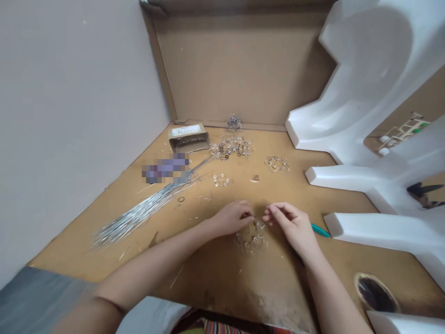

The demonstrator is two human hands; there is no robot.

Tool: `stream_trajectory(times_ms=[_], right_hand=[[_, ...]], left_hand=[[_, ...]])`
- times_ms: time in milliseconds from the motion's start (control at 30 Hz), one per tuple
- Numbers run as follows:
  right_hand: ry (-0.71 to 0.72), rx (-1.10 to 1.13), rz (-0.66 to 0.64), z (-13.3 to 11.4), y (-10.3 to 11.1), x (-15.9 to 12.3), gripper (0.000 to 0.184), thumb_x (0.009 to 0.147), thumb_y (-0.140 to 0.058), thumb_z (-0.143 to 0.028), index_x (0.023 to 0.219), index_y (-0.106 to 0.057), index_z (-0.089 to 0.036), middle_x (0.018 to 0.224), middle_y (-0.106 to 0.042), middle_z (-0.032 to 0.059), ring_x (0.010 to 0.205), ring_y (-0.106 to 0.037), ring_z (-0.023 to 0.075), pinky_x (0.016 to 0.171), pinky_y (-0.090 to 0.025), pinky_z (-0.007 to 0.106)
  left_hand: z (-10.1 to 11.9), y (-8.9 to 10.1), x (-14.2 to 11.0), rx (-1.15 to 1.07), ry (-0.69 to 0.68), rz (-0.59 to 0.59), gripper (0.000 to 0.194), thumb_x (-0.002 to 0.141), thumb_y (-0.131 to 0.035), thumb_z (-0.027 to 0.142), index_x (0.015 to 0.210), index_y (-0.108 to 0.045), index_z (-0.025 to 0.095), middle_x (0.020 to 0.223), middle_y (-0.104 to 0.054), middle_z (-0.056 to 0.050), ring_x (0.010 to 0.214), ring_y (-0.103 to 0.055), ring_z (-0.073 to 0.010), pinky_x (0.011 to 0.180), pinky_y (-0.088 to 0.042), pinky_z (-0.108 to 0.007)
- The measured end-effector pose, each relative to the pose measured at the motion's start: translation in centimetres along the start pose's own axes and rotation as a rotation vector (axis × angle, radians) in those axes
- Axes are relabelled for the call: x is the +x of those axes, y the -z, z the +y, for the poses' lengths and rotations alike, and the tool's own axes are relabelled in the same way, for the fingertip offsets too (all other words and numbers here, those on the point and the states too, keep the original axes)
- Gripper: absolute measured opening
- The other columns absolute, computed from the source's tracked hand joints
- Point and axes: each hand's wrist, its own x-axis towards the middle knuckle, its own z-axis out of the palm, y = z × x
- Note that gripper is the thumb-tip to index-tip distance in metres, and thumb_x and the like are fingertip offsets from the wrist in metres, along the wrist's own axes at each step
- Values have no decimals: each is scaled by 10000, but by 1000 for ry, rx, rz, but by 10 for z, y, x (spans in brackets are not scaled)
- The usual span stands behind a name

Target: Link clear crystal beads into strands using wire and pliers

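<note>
A loop of thin wire with clear beads (252,241) hangs just below my two hands, over the table. My left hand (233,217) is closed, its thumb and forefinger pinched at the loop's upper edge. Close beside it, my right hand (290,225) has its fingertips pressed together near the loop's upper right side. What lies between those right fingertips is too small to make out. Beyond the hands, a smaller ring of clear beads (220,180) lies flat, and another beaded wire ring (277,164) rests farther right.
A bundle of straight silver wires (139,213) lies at left. Behind it are a small open cardboard box (189,139) and a heap of beaded wire pieces (232,147). White foam blocks (368,227) line the right, with a teal-handled tool (320,230) nearby. A round hole (377,293) is at lower right.
</note>
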Motion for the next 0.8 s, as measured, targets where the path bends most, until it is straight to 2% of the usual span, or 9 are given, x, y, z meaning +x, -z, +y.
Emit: stream_trajectory(times_ms=[100,167,333,467,567,700,800], right_hand=[[85,-155,-27,10,-17,-2,293,819,-461,-465,801,-559,-190,707,-667,41,558,-599,140,542,-483,261],[101,-225,-28,18,-23,-1,276,835,-435,-452,807,-539,-198,697,-664,40,591,-617,156,548,-480,263],[141,-354,-33,25,-23,0,224,854,-400,-406,809,-508,-214,665,-658,28,623,-636,172,604,-470,276],[190,-464,-47,21,-24,-3,188,845,-410,-380,816,-513,-225,644,-645,18,610,-619,183,610,-441,286],[212,-487,-63,18,-25,-5,171,851,-402,-362,832,-507,-228,667,-651,16,624,-622,175,615,-445,276],[217,-450,-62,19,-23,-5,162,862,-394,-350,833,-497,-228,676,-659,14,630,-636,162,608,-466,257],[214,-429,-46,21,-23,-3,169,868,-388,-354,831,-491,-226,664,-654,12,620,-637,161,602,-473,259]], left_hand=[[0,-8,-6,-19,39,45,123,778,-499,209,760,-609,158,806,-576,-28,758,-525,-132,705,-405,-228],[-1,-11,-7,-19,38,49,95,744,-505,189,734,-595,159,785,-560,-25,737,-515,-131,692,-403,-228],[-5,-12,-8,33,-1,83,56,689,-496,158,697,-552,160,753,-528,-24,706,-487,-135,652,-389,-233],[-12,-8,-10,35,-41,85,91,696,-469,134,688,-556,161,754,-538,-29,749,-490,-147,699,-389,-249],[-13,-6,-11,-27,-42,89,104,702,-469,130,703,-568,163,771,-550,-25,767,-494,-144,722,-392,-249],[-8,-6,-11,-151,46,135,113,715,-481,157,781,-570,171,772,-558,-10,761,-498,-133,708,-399,-235],[-7,-8,-10,-146,41,88,183,680,-530,171,857,-573,186,802,-579,-3,795,-501,-144,748,-397,-251]])
